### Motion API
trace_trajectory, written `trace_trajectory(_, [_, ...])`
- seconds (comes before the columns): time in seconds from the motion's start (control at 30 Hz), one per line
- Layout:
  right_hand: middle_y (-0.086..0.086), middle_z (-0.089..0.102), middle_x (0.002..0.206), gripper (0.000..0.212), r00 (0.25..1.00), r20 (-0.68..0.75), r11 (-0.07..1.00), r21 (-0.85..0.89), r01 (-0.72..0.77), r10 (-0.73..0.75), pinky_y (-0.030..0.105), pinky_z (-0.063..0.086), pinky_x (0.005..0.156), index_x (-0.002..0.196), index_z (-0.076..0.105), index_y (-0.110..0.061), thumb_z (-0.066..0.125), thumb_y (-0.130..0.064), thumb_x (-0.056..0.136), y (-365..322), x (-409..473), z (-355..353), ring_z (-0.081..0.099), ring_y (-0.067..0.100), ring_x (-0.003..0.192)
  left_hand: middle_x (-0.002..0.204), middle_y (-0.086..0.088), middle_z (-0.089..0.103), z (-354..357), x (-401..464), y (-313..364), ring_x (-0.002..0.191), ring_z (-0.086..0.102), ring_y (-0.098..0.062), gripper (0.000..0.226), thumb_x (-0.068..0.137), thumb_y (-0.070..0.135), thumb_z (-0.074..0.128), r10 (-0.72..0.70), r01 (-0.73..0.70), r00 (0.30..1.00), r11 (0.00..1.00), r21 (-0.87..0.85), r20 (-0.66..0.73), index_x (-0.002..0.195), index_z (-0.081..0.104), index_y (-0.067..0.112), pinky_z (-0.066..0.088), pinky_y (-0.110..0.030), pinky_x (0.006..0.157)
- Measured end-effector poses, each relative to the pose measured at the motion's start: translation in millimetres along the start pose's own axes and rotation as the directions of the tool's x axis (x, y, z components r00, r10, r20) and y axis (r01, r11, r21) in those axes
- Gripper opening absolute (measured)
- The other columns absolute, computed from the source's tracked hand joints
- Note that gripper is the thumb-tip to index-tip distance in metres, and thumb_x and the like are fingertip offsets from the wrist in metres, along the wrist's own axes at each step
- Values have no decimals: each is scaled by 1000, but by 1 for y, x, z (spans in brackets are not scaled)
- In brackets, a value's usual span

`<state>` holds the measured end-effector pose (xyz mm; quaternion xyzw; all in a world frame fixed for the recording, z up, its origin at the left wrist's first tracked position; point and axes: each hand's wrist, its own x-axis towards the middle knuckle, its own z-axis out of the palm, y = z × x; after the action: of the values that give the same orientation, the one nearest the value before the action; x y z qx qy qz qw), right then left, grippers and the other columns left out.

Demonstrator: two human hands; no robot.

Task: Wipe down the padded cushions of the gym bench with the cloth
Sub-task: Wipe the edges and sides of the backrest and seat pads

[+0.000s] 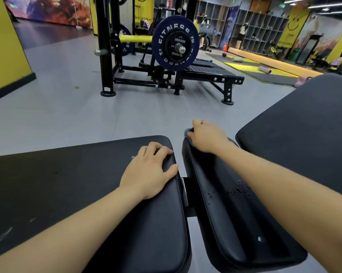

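The gym bench has three black padded cushions. On the wide left cushion [48,184] my left hand [148,170] rests flat near its right edge, fingers spread over the rim. The narrow middle cushion [225,213] carries water droplets. At its far end my right hand [207,136] presses down on a dark grey cloth [188,132], of which only a corner shows beside my fingers. A third cushion [304,125] rises to the right, untouched.
A black plate-loaded machine [166,75] with a blue weight plate [174,43] stands ahead on the grey floor. Yellow and black mats with foam rollers [264,69] lie to the right. Cubby shelves and people are at the back. A yellow wall [6,46] stands left.
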<state>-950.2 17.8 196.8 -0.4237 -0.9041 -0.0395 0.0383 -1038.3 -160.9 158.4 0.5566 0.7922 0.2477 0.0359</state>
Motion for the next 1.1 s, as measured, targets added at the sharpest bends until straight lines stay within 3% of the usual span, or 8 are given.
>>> trace_trajectory(0.13, [15,44,127,37,1000,2,1000,9,-23,23,49,42,89,123,39,-12,38,-36,95,-3,18,3,44,39,114,126,15,34,1,0,-1,119,32,-11,44,89,56,40,-7,7,1000,1000,-8,7,128,43,35,34,-37,102])
trace_trajectory(0.23, [11,44,125,35,994,-39,994,25,105,-104,43,41,84,121,38,-13,37,-38,96,0,-33,-3,42,35,113,127,15,34,0,-1,-1,120,32,-11,44,90,56,40,-7,7,1000,1000,2,18,128,43,35,33,-40,104])
trace_trajectory(0.37, [1,41,112,30,955,22,955,-13,295,-295,33,37,70,115,36,-19,37,-42,96,4,-100,-17,40,24,105,127,15,35,1,-1,-1,120,32,-12,45,89,56,40,-7,7,1000,1000,-9,17,129,43,35,33,-42,105])
trace_trajectory(0.5, [7,46,116,30,971,27,971,8,238,-239,38,40,76,114,40,-17,39,-41,96,-1,-65,-16,45,31,108,126,17,34,1,-1,-1,119,32,-10,45,89,56,40,-4,5,1000,1000,-11,10,128,42,35,32,-43,105])
trace_trajectory(0.7, [14,45,125,36,999,36,998,61,35,-38,44,40,84,122,42,-14,40,-37,95,-10,18,0,45,38,113,127,16,34,0,0,-1,119,31,-11,44,89,56,40,-19,19,999,1000,-16,26,128,42,35,33,-44,105])
trace_trajectory(0.83, [12,43,125,36,990,-7,989,51,139,-139,42,39,85,121,40,-14,40,-38,95,-8,-32,-6,40,35,114,126,15,35,1,0,-2,119,32,-12,44,89,55,41,-12,12,1000,1000,-20,29,128,43,35,34,-44,105])
trace_trajectory(0.93, [2,41,114,29,957,11,956,55,289,-290,36,39,75,111,38,-18,40,-42,95,3,-95,-14,40,26,105,126,15,35,2,1,-3,119,32,-12,43,89,55,41,-11,12,1000,1000,-23,23,127,43,35,33,-45,105])
trace_trajectory(1.1, [11,47,118,33,977,42,975,88,206,-210,41,41,82,114,41,-14,42,-41,95,4,-61,-13,46,35,109,126,15,35,1,0,-2,118,32,-13,43,88,55,41,-11,11,1000,1000,-23,17,127,43,35,34,-46,105])
